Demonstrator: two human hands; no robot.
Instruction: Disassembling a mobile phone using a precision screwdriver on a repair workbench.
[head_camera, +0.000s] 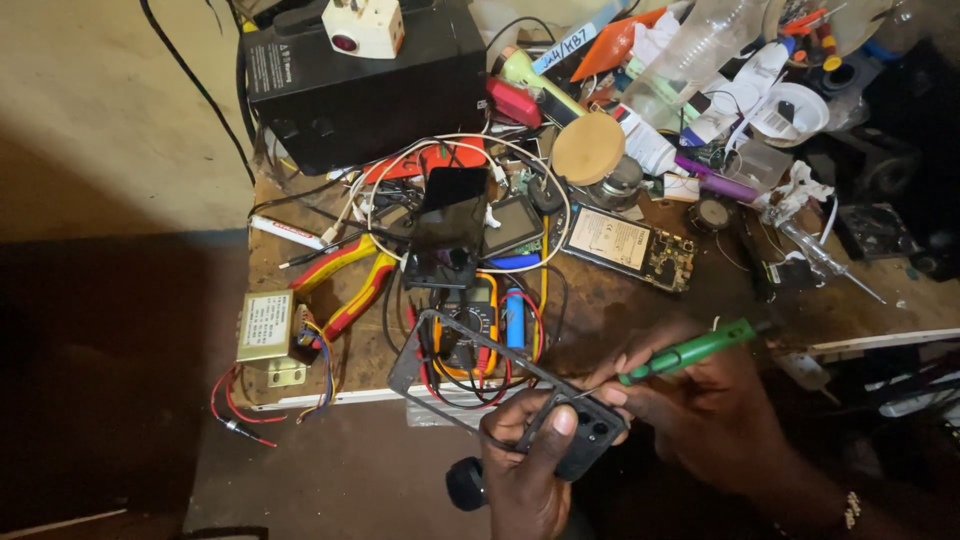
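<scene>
Two hands at work, front edge of a cluttered wooden bench (700, 300).

Item 1: phone frame (480, 375), dark plastic/metal, thin open rectangle w/ camera-cutout block at near end. Location: held in air just off the bench front edge, far end reaching over a multimeter (470, 330). Handling, by judgement: very light, stiff along the rails but prob. twists or snaps if flexed; thin rails poor for gripping. Best hold = the thick camera end, where it is held now.

Item 2: green-handled screwdriver (690, 350), slim, light, rigid; tip at the frame's camera end, exact contact pt too small to tell.

Left hand (530, 470): comes up from below, fingers wrapped under the camera end, thumb pressed on top; closed pinch on the frame.

Right hand (700, 400): enters from the right, fingers closed round the screwdriver handle pencil-style, shaft angled down-left toward the frame; wrist low, bracelet at the cuff.

Nearby, misc.: red-yellow pliers (350, 280) left of the meter; small transformer (265, 325) w/ loose wires at the bench's left edge; opened phone body (630, 245) w/ board exposed, mid-bench; black battery box (360, 80) at back; blue cell (515, 318) beside the meter.
</scene>
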